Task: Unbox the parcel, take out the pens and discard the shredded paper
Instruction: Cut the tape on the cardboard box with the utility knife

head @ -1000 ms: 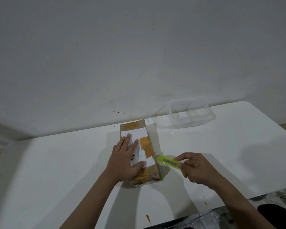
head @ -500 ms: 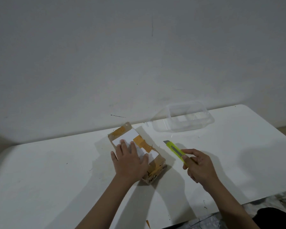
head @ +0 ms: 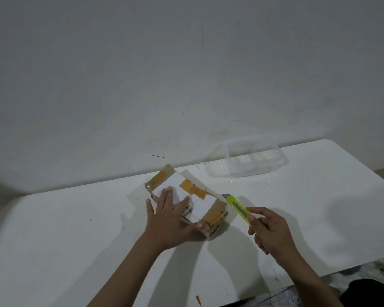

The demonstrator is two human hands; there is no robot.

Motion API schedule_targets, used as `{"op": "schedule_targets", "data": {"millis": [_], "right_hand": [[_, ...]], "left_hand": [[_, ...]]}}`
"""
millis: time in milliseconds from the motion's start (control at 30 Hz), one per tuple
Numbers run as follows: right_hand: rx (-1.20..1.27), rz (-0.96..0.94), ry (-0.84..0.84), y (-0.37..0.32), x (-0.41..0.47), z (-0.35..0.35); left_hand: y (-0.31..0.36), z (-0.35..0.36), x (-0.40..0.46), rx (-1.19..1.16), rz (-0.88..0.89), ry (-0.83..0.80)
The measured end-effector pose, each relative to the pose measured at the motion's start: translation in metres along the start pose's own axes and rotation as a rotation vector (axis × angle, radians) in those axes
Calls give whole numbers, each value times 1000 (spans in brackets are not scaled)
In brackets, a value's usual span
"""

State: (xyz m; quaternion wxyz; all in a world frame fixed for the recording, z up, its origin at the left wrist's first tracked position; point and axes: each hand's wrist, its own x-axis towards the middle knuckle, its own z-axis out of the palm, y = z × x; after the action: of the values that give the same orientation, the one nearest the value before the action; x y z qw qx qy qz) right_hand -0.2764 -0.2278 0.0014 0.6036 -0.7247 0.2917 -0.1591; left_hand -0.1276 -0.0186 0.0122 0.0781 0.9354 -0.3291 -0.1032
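Observation:
A brown cardboard parcel (head: 200, 196) with white labels and orange tape lies closed on the white table (head: 75, 229), turned at an angle. My left hand (head: 171, 220) lies flat on top of it, fingers spread, thumb along its near edge. My right hand (head: 268, 231) grips a yellow-green utility knife (head: 237, 207). The knife's tip sits beside the parcel's right end. No pens or shredded paper are in view.
A clear plastic container (head: 248, 158) stands at the back right by the wall. A small orange scrap (head: 197, 299) lies near the table's front edge. The table's right end drops off to the floor.
The parcel has turned clockwise under my left hand. My right hand pulled the knife away from the parcel, then brought its tip back beside the parcel's right end.

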Motion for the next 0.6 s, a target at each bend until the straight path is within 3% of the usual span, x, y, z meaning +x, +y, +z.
{"op": "schedule_targets", "data": {"millis": [300,600], "right_hand": [[-76,-7,71,-9,3,-8],[-324,-99,62,-27,5,-5]], "left_hand": [[37,23,16,-11,-46,232],[48,28,16,52,-102,168]]}}
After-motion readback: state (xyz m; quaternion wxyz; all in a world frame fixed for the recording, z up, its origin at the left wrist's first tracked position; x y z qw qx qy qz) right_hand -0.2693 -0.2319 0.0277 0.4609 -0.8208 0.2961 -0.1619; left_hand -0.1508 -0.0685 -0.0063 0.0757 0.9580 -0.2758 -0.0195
